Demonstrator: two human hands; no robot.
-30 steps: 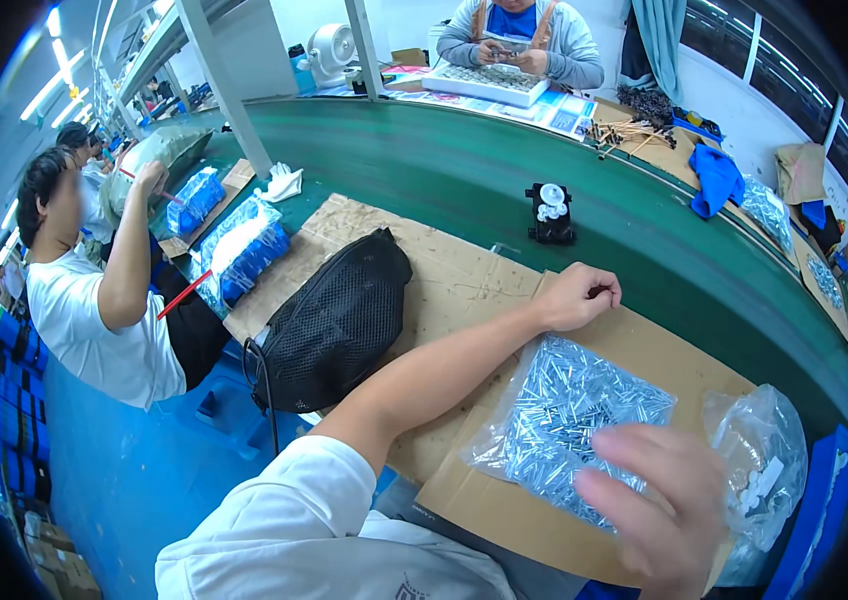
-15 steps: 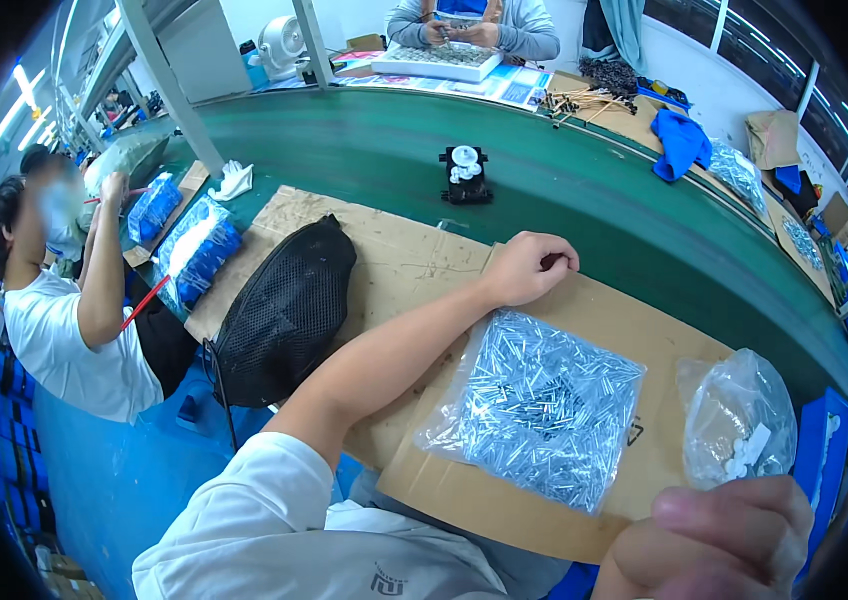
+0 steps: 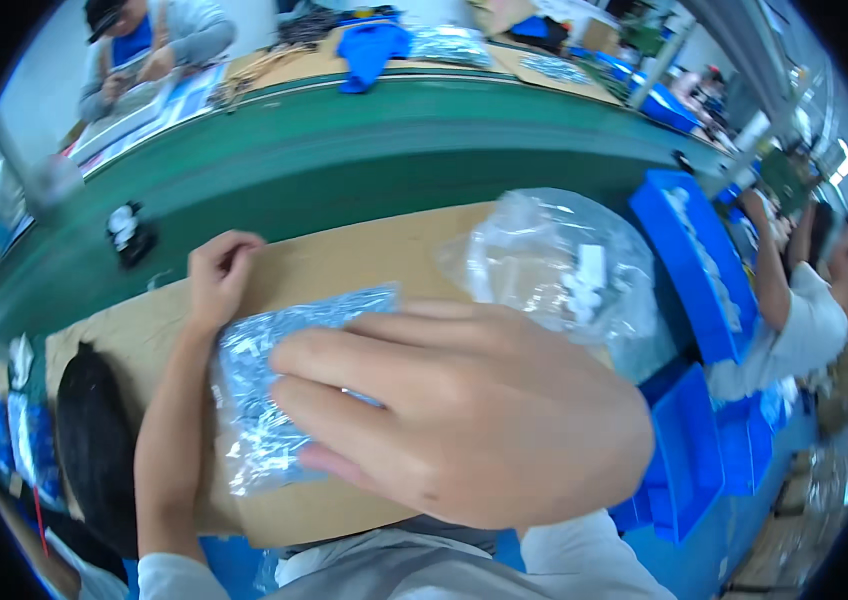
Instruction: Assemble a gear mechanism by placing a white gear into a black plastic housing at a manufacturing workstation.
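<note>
Bag of silvery pins (image 3: 252, 425), one, clear plastic: laid flat on a brown cardboard sheet (image 3: 364, 255); right part hidden behind the right hand.

Right hand (image 3: 464, 400), one: held over the bag, back turned to the camera, fingers partly extended, thumb apart. Palm hidden; whether anything is gripped or the bag is touched cannot be told.

Left hand (image 3: 219, 270), one: loosely curled at the sheet's far edge, just beyond the bag; whether anything is enclosed cannot be told.

Slack clear bag (image 3: 554, 250), one, with white parts: set right of the pins.

Blue tray (image 3: 679, 262), one, long, with white pieces; blue bin (image 3: 689, 440), one, nearer: both at the right.

Black pouch (image 3: 94, 440), one: left of the left forearm.

Black unit (image 3: 127, 235), one, blurred: placed on the green surface (image 3: 324, 170).

Risks, as judged: pins could be spilled if thin film were snagged or an open mouth tipped; white parts could be scattered if the slack bag were brushed by the right hand.
</note>
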